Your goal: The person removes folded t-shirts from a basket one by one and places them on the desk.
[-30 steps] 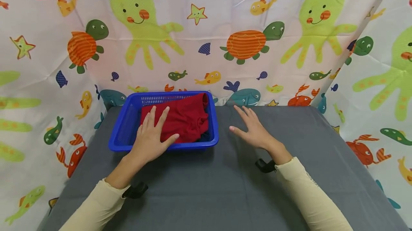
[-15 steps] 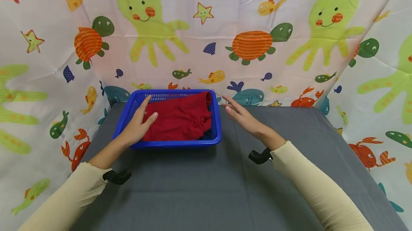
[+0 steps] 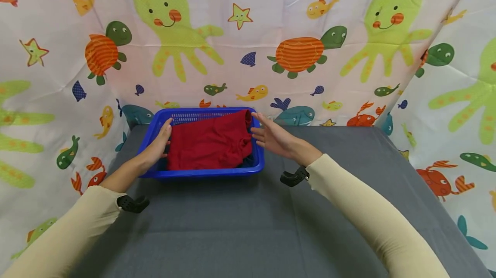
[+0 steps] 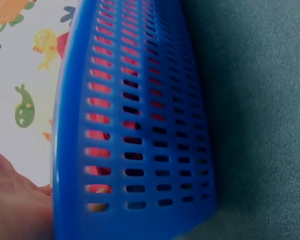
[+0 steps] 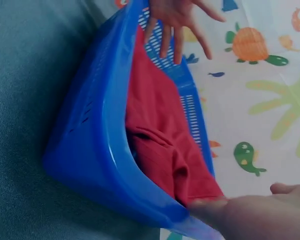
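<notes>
Grey table cover [image 3: 248,226] lay under both forearms, with the blue basket [image 3: 201,174] at its far end against the printed sea-animal curtain [image 3: 271,45], so the fingers of both hands bracketed it, one hand per short side. Red cloth [image 3: 209,142] filled the basket between the two sets of fingertips, bunched up toward the right-hand side; something darker showed under it at that corner, couldn't tell what. Left hand [image 3: 159,144] sat at the left rim, fingers straight and close together, tips just inside the wall near the cloth edge; the left wrist view showed only the slotted wall [image 4: 140,125] and a bit of palm, so contact with the rim wasn't confirmable there. Right hand [image 3: 273,138] was at the right rim, fingers spread and extended; in the right wrist view a fingertip [image 5: 207,205] looked to be touching the cloth where it rode over the rim. Neither hand was curled round anything. Risks, as I read it: with flat hands and no wrap on the rim, a squeeze-lift could slip or flex the thin walls; the bunched cloth over the right edge could snag or spill out; uneven pressure could skate the basket on the cover or shove it into the curtain.
</notes>
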Demonstrator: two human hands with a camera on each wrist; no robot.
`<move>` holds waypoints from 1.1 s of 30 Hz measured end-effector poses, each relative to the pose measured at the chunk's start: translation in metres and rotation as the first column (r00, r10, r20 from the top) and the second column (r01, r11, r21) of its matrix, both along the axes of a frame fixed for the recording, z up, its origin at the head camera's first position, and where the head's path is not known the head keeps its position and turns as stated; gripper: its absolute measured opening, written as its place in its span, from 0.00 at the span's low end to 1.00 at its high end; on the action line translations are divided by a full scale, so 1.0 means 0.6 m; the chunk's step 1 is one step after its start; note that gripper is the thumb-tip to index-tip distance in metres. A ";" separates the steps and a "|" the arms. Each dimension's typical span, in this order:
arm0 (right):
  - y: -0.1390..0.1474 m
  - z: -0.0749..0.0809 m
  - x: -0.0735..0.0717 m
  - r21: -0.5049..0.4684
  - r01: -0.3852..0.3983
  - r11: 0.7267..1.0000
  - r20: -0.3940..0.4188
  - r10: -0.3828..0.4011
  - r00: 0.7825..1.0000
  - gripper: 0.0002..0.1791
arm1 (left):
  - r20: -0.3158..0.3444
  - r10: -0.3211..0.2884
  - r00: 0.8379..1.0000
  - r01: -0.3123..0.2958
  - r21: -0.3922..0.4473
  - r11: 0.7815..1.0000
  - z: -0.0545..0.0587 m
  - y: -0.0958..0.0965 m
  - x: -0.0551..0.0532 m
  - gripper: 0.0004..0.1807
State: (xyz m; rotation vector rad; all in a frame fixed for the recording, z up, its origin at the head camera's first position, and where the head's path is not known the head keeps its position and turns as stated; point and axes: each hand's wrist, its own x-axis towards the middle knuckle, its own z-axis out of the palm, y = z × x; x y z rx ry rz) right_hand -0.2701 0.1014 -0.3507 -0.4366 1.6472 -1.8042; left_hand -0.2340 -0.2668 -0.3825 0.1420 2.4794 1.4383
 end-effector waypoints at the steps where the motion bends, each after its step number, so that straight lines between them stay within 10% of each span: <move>1: -0.007 0.000 -0.001 0.019 0.008 1.000 0.007 -0.008 1.000 0.41 | 0.013 -0.001 1.000 0.001 0.008 1.000 -0.002 -0.001 0.000 0.40; 12: -0.106 -0.022 0.012 0.248 0.127 0.961 -0.016 -0.127 0.992 0.45 | 0.235 -0.007 0.972 -0.040 0.193 0.980 -0.022 -0.021 0.010 0.44; 20: -0.140 -0.037 0.018 0.273 0.345 0.898 0.000 -0.358 0.934 0.49 | 0.268 -0.013 0.963 -0.067 0.284 0.956 -0.029 -0.023 0.002 0.48; 33: -0.126 -0.053 -0.012 0.352 0.301 0.887 0.000 -0.321 0.947 0.56 | 0.274 -0.016 0.962 -0.049 0.229 0.972 -0.032 -0.019 -0.026 0.49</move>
